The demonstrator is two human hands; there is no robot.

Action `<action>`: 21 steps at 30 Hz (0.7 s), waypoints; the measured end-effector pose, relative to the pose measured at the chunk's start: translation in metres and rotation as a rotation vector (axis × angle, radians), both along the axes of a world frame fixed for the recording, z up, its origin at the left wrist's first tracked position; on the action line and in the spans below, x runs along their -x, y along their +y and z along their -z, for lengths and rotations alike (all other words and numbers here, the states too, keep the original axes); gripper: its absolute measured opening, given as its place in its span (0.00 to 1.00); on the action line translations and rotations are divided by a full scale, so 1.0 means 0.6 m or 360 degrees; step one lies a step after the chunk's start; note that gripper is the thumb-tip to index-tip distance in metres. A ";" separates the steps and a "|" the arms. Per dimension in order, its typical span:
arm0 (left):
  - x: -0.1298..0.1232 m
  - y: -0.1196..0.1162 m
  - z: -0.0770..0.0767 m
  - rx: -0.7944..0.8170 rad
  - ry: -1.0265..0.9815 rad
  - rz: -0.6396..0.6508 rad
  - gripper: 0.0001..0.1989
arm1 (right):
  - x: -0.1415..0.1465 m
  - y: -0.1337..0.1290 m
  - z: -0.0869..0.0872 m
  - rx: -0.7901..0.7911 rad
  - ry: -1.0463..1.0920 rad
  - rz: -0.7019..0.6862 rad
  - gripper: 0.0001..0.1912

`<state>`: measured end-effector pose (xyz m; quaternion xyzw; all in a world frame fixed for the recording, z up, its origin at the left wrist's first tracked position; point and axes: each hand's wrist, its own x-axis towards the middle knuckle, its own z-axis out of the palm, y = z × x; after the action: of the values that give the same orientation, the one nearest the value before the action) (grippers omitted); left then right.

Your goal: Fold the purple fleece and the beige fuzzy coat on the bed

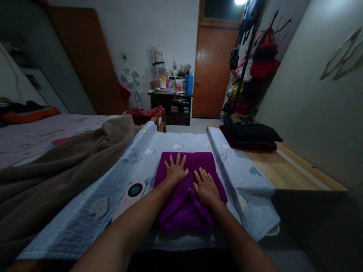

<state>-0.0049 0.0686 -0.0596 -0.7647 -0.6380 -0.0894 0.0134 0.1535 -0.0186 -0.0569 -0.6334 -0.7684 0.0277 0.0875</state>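
Note:
A folded purple garment [187, 215] with a zipper down its middle lies on a light blue patterned cover [181, 139]. My left hand [176, 170] rests flat on its upper left part, fingers spread. Lower on the right half lies my right hand [206, 187], palm down, its fingers slightly apart. The zipper pull shows between the two hands. To the left of my left forearm, a pink phone [131, 198] with a round dark camera ring sits on the cover, partly hidden by the arm.
A brown blanket [85, 151] lies along the left, beside a pink bed sheet [56, 132]. Folded dark clothes [251, 132] are stacked on a wooden board [283, 166] at the right. Farther back stand a fan [131, 79], a black cabinet [170, 109] and a door [212, 71].

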 end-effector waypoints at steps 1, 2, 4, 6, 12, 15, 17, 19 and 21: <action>0.000 0.000 -0.001 0.0017 0.0002 0.0003 0.37 | -0.003 -0.007 -0.002 0.0019 0.0008 -0.0022 0.30; 0.000 0.000 -0.003 0.0037 0.0004 0.0008 0.37 | -0.006 -0.015 -0.003 0.0040 0.0017 -0.0044 0.30; 0.002 0.002 -0.008 0.0071 0.0005 0.0029 0.37 | -0.012 -0.031 -0.004 0.0082 0.0040 -0.0095 0.30; 0.005 0.004 -0.015 0.0090 -0.0002 0.0050 0.37 | -0.018 -0.049 -0.006 0.0117 0.0068 -0.0142 0.30; 0.019 -0.023 -0.038 0.0361 -0.0026 0.0152 0.40 | -0.036 -0.073 -0.051 0.0292 0.0139 -0.0244 0.28; 0.024 -0.061 -0.035 0.0414 -0.0004 0.0250 0.44 | -0.031 -0.046 -0.092 0.0335 0.0146 -0.0197 0.20; 0.024 -0.085 -0.028 0.0311 0.0010 0.0234 0.45 | -0.016 -0.009 -0.113 0.0256 0.0143 -0.0118 0.20; 0.022 -0.101 -0.021 0.0175 0.0032 0.0177 0.47 | 0.005 0.037 -0.120 0.0053 0.0227 -0.0182 0.22; 0.021 -0.110 -0.015 0.0080 0.0060 0.0090 0.49 | 0.027 0.083 -0.112 -0.0077 0.0260 -0.0299 0.25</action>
<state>-0.0174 0.0027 -0.0506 -0.7841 -0.6179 -0.0592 0.0037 0.1370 0.0313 0.0105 -0.5520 -0.8151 0.0688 0.1620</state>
